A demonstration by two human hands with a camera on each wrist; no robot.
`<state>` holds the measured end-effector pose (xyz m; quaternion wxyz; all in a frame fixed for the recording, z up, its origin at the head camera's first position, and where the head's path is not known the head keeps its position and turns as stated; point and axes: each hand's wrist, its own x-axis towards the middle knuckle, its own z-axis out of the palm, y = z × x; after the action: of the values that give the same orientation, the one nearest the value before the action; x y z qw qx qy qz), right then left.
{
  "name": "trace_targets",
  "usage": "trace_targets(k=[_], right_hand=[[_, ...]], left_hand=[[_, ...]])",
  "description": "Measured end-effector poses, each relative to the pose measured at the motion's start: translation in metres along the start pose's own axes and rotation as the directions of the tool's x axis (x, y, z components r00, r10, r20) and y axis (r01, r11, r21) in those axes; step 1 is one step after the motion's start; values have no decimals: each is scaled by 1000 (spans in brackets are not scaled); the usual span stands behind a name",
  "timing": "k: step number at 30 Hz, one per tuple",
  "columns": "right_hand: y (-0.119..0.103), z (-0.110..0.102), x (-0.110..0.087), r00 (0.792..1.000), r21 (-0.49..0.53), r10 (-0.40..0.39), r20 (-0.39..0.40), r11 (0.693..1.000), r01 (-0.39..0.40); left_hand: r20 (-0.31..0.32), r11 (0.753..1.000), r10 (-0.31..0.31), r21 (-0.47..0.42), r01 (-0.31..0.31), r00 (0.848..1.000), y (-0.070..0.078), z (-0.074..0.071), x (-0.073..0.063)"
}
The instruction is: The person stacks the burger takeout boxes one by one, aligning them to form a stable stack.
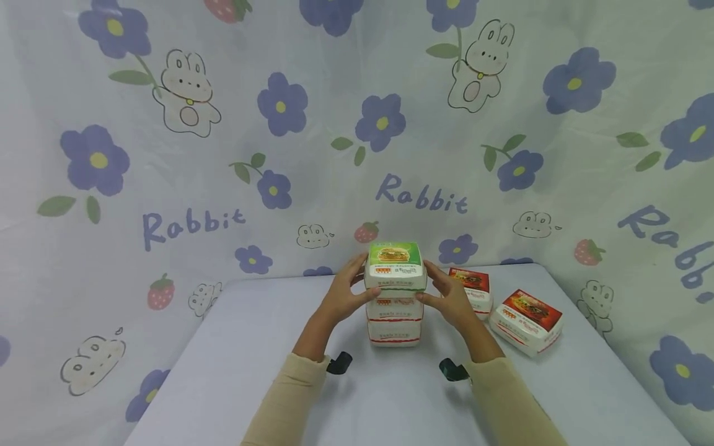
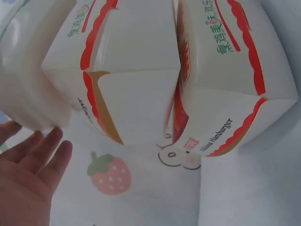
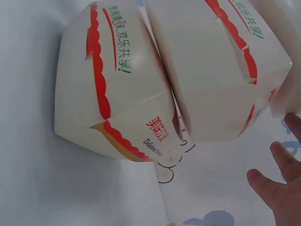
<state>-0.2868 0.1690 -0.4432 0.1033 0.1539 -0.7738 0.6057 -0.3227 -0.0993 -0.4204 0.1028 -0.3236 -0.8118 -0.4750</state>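
Note:
A green-topped burger box point(image 1: 395, 267) is at the top of a stack in the head view, level and upright. My left hand point(image 1: 344, 292) grips its left side, thumb at the front lower corner and fingers along the side. On the opposite side my right hand point(image 1: 452, 300) holds it the same way. Beneath are two red-trimmed burger boxes, the middle one point(image 1: 395, 309) and the bottom one point(image 1: 394, 332), which rests on the table. Both wrist views show the lower boxes' sides close up, with fingertips point(image 2: 56, 134) at the upper box's edge.
Two red-topped burger boxes stand right of the stack, one farther back point(image 1: 473, 288) and one nearer point(image 1: 527, 322), close to my right forearm. A white table point(image 1: 234, 384) lies under everything. Behind it hangs a curtain point(image 1: 334, 167) printed with rabbits and flowers.

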Motion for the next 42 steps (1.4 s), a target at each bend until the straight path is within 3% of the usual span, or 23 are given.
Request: trace_targets(k=[5, 13, 36, 42], right_hand=[[0, 0, -3, 1000, -5, -18, -5, 1000, 18], [-1, -1, -4, 1000, 7, 20, -20, 1000, -20], [7, 2, -5, 999, 49, -46, -13, 998, 47], [11, 3, -6, 999, 67, -42, -10, 997, 43]], left_hand=[[-64, 999, -32, 20, 33, 997, 3, 5, -7], [-50, 1000, -19, 5, 19, 999, -1, 3, -14], [-62, 1000, -14, 16, 15, 998, -5, 4, -18], [-48, 999, -41, 25, 42, 998, -4, 6, -19]])
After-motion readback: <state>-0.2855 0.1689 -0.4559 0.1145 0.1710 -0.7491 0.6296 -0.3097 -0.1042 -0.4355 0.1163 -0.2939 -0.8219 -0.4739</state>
